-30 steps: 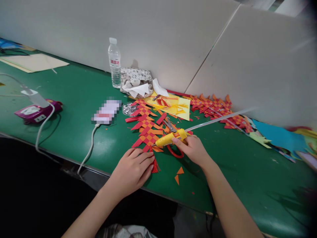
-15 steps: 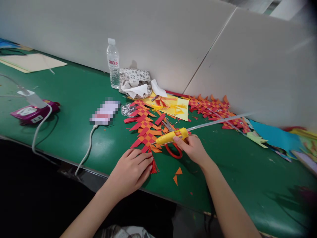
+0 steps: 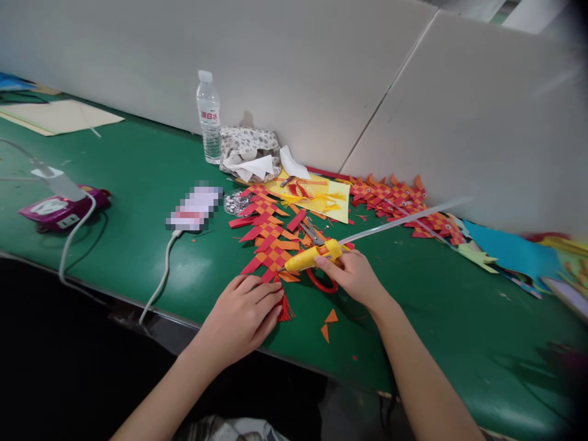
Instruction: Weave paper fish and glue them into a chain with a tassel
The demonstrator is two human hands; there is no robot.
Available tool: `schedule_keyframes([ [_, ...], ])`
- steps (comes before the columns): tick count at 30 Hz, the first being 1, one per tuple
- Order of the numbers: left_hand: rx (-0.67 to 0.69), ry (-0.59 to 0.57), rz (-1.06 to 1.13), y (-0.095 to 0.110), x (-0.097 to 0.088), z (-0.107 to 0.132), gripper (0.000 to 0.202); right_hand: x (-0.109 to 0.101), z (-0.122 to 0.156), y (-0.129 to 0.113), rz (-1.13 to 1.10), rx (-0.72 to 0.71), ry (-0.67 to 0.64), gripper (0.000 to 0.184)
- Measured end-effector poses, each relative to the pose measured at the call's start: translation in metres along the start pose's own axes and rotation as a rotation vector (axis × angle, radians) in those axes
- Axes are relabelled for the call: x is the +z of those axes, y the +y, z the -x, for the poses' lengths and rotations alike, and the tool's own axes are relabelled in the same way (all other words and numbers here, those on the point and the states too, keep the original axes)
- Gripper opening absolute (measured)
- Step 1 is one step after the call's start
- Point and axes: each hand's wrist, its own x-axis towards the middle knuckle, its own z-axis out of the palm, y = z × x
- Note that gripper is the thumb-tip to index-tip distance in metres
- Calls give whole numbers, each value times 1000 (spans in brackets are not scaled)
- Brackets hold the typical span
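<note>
My right hand (image 3: 356,278) is wrapped round a yellow glue gun (image 3: 310,258) with a long clear glue stick (image 3: 404,217) sticking out behind it. The gun's nozzle points left at the lower edge of a woven red and orange paper piece (image 3: 271,242). My left hand (image 3: 245,315) lies flat on the green table (image 3: 138,184), fingers pressed down on a red tassel (image 3: 285,309) at that piece's lower end. Red-handled scissors (image 3: 321,278) lie partly under the glue gun.
Several woven paper fish (image 3: 399,199) lie along the wall at right, next to coloured paper sheets (image 3: 514,254). Yellow paper (image 3: 328,202), a water bottle (image 3: 207,119), a patterned cloth pouch (image 3: 248,147), a phone on a white cable (image 3: 195,208) and a purple power strip (image 3: 62,208) are on the table.
The glue gun's tip has moved slightly left and down toward the woven piece's lower edge. My left hand has stayed on the tassel.
</note>
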Motion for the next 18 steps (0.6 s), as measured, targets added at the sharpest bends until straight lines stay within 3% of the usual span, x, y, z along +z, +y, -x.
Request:
schedule_keyframes([
  [18, 10, 10, -10, 1, -1, 0, 28, -1, 1, 1, 24, 9, 24, 52],
])
